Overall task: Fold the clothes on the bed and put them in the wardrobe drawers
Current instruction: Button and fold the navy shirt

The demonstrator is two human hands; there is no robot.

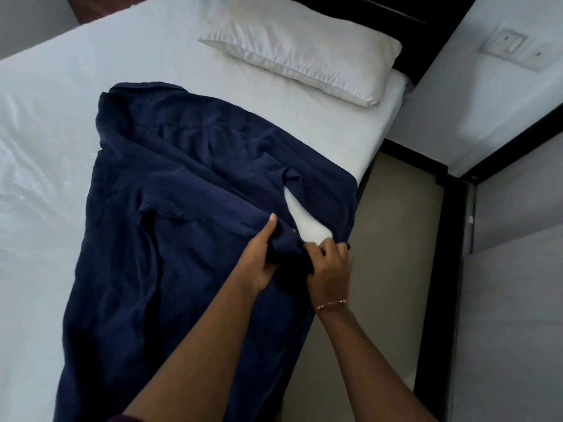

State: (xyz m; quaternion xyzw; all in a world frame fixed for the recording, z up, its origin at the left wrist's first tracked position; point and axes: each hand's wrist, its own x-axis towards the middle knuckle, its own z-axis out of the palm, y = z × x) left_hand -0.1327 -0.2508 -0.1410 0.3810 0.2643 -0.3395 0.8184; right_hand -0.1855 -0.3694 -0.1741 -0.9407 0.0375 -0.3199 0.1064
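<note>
Hands are working a sleeve of the navy shirt [170, 208] lying flat on the bed [54, 117]: left hand [262, 260] and right hand [329, 266] are both pinching its cuff, probably to fold it inward.

shirt [170, 226] lies on bed [45, 147], pillow [304, 53] behind it.

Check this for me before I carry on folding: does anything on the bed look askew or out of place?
The navy shirt lies crooked on the bed, and its right edge hangs over the mattress side toward the floor. Both hands, left hand and right hand, grip the bunched fabric there. The pillow looks in place.
</note>
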